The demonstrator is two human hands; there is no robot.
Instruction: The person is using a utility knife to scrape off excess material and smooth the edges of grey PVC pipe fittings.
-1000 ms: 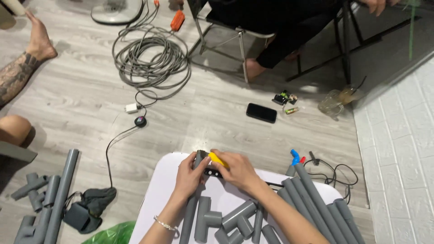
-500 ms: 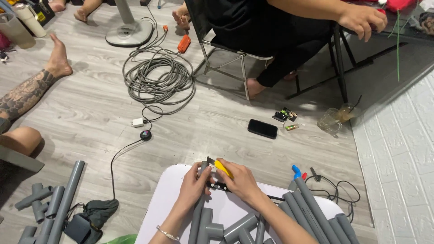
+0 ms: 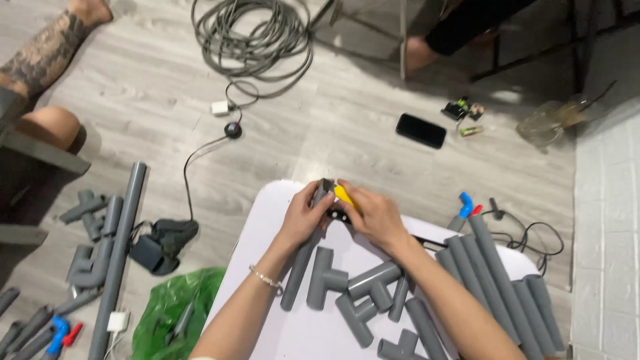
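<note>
Head view: two hands, left gripping one grey pipe, right clutching one yellow-handled tool.

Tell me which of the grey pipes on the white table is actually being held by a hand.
The grey pipe at the left of the table: the left hand grips its far end while the right hand holds a yellow tool there. The others lie untouched.

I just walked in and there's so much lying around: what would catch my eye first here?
Probably the two hands at the white table's far edge: the left hand grips a grey pipe while the right hand works a yellow-handled tool at its end. Grey tee fittings lie just below, and a coiled grey cable sprawls on the floor beyond.
</note>
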